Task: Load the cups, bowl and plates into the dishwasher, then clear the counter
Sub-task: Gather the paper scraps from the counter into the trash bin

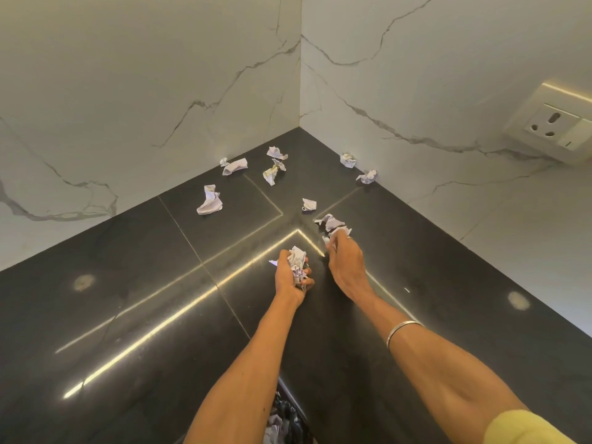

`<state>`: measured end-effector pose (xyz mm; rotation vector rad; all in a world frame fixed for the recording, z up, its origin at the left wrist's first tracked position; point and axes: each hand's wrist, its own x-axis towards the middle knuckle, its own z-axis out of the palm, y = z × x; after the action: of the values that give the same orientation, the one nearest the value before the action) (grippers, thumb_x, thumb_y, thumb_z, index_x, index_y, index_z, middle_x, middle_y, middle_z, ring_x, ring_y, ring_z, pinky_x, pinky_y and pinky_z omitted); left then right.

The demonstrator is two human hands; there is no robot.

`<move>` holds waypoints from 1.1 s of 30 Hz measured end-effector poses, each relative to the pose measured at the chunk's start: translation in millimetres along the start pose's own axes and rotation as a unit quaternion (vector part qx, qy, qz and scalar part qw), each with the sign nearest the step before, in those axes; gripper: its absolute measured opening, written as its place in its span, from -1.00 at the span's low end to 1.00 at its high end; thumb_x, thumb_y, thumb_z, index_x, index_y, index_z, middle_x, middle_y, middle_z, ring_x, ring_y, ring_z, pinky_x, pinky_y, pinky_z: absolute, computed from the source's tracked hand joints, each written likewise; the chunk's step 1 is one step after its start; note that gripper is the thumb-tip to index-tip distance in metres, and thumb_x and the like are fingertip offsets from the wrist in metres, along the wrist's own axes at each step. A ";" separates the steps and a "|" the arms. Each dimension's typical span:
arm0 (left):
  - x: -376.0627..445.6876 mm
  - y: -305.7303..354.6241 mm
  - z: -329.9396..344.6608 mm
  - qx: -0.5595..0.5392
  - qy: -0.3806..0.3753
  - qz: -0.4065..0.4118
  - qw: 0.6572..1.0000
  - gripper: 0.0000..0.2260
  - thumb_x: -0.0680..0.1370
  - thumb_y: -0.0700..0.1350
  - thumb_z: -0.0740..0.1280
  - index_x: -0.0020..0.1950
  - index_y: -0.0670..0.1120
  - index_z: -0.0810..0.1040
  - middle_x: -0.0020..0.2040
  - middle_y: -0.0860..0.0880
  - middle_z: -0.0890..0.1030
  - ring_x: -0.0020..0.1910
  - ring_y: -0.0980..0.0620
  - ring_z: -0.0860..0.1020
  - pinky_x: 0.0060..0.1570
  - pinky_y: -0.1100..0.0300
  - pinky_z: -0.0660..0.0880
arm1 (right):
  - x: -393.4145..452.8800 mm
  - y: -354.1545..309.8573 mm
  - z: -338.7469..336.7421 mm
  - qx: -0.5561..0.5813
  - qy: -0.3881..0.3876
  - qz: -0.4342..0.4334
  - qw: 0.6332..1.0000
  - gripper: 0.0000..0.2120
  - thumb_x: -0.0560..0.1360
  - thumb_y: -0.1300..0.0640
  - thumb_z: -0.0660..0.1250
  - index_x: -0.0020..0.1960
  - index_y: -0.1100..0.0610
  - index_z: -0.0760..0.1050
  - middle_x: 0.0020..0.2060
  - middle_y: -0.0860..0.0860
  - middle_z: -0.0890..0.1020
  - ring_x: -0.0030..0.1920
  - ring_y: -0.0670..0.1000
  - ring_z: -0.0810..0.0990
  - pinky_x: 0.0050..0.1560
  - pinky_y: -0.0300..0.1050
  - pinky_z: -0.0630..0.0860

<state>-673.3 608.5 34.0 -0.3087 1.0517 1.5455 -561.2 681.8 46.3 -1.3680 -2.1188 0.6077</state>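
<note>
The crumpled paper scraps are lying scattered over the dark counter [128,283], and clearing them looks to be the step in hand. One scrap [331,223] is sitting right under the fingertips of the right hand [344,261], whose fingers are curling down and pinching at its near edge. Just to the left of it, the left hand [291,280] is gripping a wad of collected paper [298,264], fingers wrapped closely round it so that the bundle is bulging out at the top.

Beyond both hands, a small scrap [309,204] is resting just past the right hand's fingers. Farther out to the left a larger twisted piece [209,200] is lying alone, and more pieces [272,169] are clustering toward the corner where the marble walls [160,91] are meeting. Two more [357,168] are lying beyond the right hand, close against the right wall, below a socket [551,126].

The paper is likely feather-light, soft and crushable, with no risk of breaking; any raised fold should be offering a good pinch. The polished counter may be letting flatter pieces slide, so pressing down and scooping toward the palm seems wise. The full left hand may be dropping bits if loosened.
</note>
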 end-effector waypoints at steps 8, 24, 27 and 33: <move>6.0 2.2 8.8 0.030 0.023 0.012 0.999 -0.73 0.58 0.05 0.24 -0.06 -0.16 0.54 -0.35 -0.02 0.54 -0.52 0.11 0.39 -0.62 0.36 0.17 | 37.6 14.3 -5.8 0.039 0.000 0.039 0.998 -0.88 0.56 0.03 0.27 0.01 0.00 0.56 -0.13 -0.08 0.45 -0.16 -0.05 0.48 -0.17 -0.07 0.47; 10.3 4.4 8.8 0.043 0.020 0.006 0.999 -0.73 0.57 0.05 0.26 0.00 -0.16 0.55 -0.31 -0.04 0.57 -0.49 0.09 0.41 -0.62 0.33 0.20 | 38.4 23.2 10.6 -0.120 -0.084 0.010 0.989 -0.78 0.52 0.16 0.40 0.15 0.17 0.54 0.08 0.09 0.54 0.09 0.15 0.48 -0.01 -0.02 0.50; 9.9 4.5 8.9 0.044 0.016 0.005 0.999 -0.73 0.57 0.04 0.26 0.01 -0.16 0.55 -0.31 -0.04 0.57 -0.49 0.10 0.41 -0.61 0.33 0.20 | 37.8 20.2 5.9 -0.141 -0.087 0.019 0.986 -0.75 0.47 0.28 0.39 0.14 0.21 0.54 0.05 0.13 0.55 0.02 0.17 0.50 -0.05 0.00 0.50; 8.7 5.1 7.3 0.048 -0.004 0.006 0.999 -0.75 0.57 0.03 0.25 -0.02 -0.15 0.55 -0.33 -0.03 0.56 -0.49 0.11 0.41 -0.62 0.33 0.20 | 19.2 18.7 2.5 -0.146 -0.054 0.007 0.988 -0.80 0.59 0.16 0.27 0.15 0.24 0.49 0.03 0.16 0.57 -0.05 0.12 0.53 -0.04 -0.02 0.50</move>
<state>-677.7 620.1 34.2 -0.2301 1.1187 1.5000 -556.7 706.5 36.4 -1.5356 -2.3600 0.3940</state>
